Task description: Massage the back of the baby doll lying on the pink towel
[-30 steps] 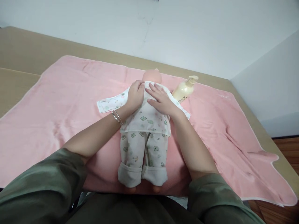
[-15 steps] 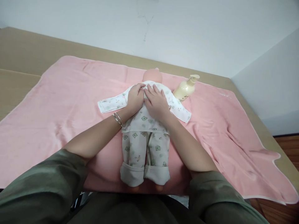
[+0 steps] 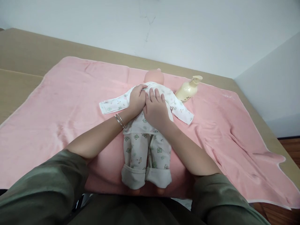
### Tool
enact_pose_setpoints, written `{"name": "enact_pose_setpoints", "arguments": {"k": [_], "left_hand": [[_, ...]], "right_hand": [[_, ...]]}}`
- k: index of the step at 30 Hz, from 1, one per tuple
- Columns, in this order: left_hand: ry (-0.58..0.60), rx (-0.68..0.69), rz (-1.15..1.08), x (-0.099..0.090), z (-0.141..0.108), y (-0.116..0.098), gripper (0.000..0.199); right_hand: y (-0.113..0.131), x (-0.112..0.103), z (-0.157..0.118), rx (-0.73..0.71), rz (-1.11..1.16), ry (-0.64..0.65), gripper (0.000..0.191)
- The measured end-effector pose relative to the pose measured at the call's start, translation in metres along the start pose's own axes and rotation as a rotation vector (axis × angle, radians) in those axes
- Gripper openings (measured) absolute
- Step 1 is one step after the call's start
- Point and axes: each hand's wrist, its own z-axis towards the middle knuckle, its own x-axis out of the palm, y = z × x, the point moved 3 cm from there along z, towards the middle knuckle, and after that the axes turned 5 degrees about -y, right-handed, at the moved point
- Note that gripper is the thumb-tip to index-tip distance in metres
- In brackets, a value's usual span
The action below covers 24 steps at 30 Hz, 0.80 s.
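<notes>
A baby doll [image 3: 153,76] lies on the pink blanket with its head away from me, no facial features showing. It wears a white printed shirt [image 3: 134,127] and matching trousers [image 3: 138,150] with turned-up cuffs. My left hand [image 3: 137,99] rests on the left part of the doll's upper body, curled against the shirt, thumb toward the collar; most of its fingers are hidden. Beside it, touching, my right hand [image 3: 157,107] lies flat on the middle of the torso, fingers stretched out and slightly spread.
A cream pump bottle [image 3: 188,90] stands just beyond the doll's right-hand sleeve. The pink blanket [image 3: 77,90] has folds on the right and covers much of the wooden table [image 3: 30,47]. A white wall [image 3: 105,25] rises behind the table.
My right hand has slid slightly down the doll's torso toward me, its fingers closer together. My left hand keeps its place on the doll. The view has shifted a little.
</notes>
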Motion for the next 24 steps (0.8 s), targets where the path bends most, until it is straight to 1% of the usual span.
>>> {"name": "enact_pose_setpoints", "arguments": {"k": [2,5,7,9,11,12,15,17,19,22,24], "left_hand": [[0.005,0.020,0.004,0.000,0.000,-0.001,0.031],[0.023,0.082,0.056,0.000,0.000,-0.004,0.029],[0.035,0.101,0.081,0.001,0.001,-0.004,0.026],[0.037,0.102,0.077,0.002,0.001,-0.003,0.026],[0.025,0.097,0.058,0.002,0.001,-0.001,0.025],[0.018,0.091,0.044,0.002,0.001,0.001,0.025],[0.004,0.062,-0.005,0.001,0.001,0.006,0.025],[-0.002,0.055,-0.022,0.000,0.001,0.008,0.026],[-0.002,0.068,-0.014,0.000,0.001,0.008,0.028],[0.017,0.093,0.035,0.000,0.001,0.005,0.026],[0.028,0.099,0.061,0.001,0.000,0.003,0.025]], "right_hand": [[-0.003,0.001,0.003,-0.025,0.034,0.023,0.062],[-0.024,0.001,0.019,0.010,0.112,0.065,0.061],[-0.037,0.000,0.028,0.073,0.139,0.043,0.060],[-0.041,-0.001,0.028,0.133,0.116,0.000,0.060],[-0.031,-0.001,0.020,0.149,0.043,-0.024,0.059],[-0.023,0.000,0.013,0.132,-0.001,-0.027,0.060],[0.002,0.002,-0.004,0.018,-0.076,-0.020,0.063],[0.007,0.003,-0.007,-0.032,-0.061,-0.020,0.064],[-0.001,0.003,0.000,-0.029,-0.002,-0.001,0.060],[-0.028,0.002,0.020,0.029,0.103,0.015,0.053],[-0.043,0.002,0.029,0.081,0.137,-0.014,0.053]]}}
